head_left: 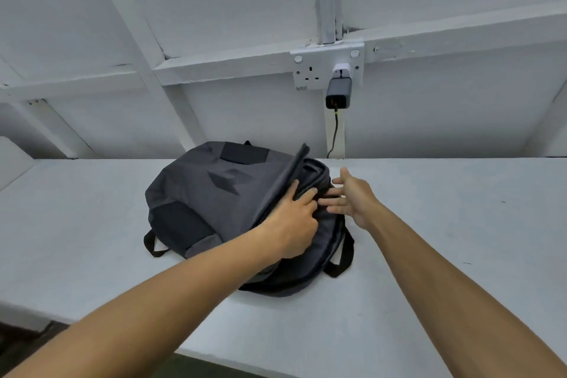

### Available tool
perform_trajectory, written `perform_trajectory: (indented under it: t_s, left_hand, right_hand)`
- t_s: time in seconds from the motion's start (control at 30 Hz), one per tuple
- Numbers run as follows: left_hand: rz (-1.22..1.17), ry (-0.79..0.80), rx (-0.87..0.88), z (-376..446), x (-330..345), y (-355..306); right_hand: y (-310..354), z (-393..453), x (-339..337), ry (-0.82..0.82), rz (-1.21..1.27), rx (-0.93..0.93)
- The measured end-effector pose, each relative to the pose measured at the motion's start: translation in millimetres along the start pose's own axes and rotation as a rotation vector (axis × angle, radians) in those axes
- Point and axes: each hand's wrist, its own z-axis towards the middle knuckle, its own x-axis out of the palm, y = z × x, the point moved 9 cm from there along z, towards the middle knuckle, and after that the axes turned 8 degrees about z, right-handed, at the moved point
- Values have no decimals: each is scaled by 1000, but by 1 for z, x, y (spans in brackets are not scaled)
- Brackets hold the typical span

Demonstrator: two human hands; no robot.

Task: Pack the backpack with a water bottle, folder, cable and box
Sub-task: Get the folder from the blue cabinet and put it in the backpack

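Both hands are working at the grey backpack [214, 193] lying flat on the white table [445, 209]; the left hand [294, 224] is gripping its zipper-edged flap, the right hand [352, 193] is hovering beside it, fingers spread and released. Soft fabric is likely sagging, so hold the stiffer rim

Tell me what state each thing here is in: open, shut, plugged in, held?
backpack: lying flat on the table, opening parted
left hand: gripping the backpack's opening edge
right hand: open, fingers straight, beside the opening
charger: plugged into wall socket, cable attached
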Motion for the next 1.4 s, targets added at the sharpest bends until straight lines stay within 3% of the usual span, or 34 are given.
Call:
perform_trajectory:
  t_s: [0.07,0.13,0.2,0.23,0.27,0.33,0.4,0.47,0.6,0.8,0.9,1.1,1.33,1.4]
  left_hand:
    - [85,-170,63,-12,-26,-17]
    - [128,-445,120,-33,-57,-31]
    - [-7,-704,35,-51,-75,-23]
    - [-129,-756,-71,-55,-73,-10]
    - [-260,-735,-200,-56,-63,6]
    - [-544,-499,-371,-46,-19,24]
    - [-816,-192,-393,-33,31,14]
    - [-861,-44,-386,-22,60,-5]
    - [-713,-34,-441,-11,73,-20]
    - [-754,-97,-457,-11,53,-11]
    - [-692,-280,-384,2,6,-4]
    - [-796,-351,-31,78,-107,-64]
    - [-996,-547,319,95,-325,-202]
    - [-982,-616,475,76,-408,-272]
  right_hand:
    - [11,-6,-4,30,15,21]
    - [19,-11,-6,74,-55,31]
    - [21,-12,-5,124,-153,23]
    - [20,-12,-4,142,-200,5]
    - [19,-11,-4,152,-233,-23]
    - [15,-8,-5,134,-238,-86]
    - [9,-4,-9,93,-257,-131]
    - [-1,0,-12,82,-308,-154]
    - [-12,9,-18,16,-523,-257]
    - [1,4,-24,-90,-662,-367]
    - [16,-11,-57,-216,-684,-402]
    - [52,-97,-198,-548,-674,-459]
    - [91,-319,-392,-1031,-634,-577]
    - [85,-413,-454,-1179,-645,-575]
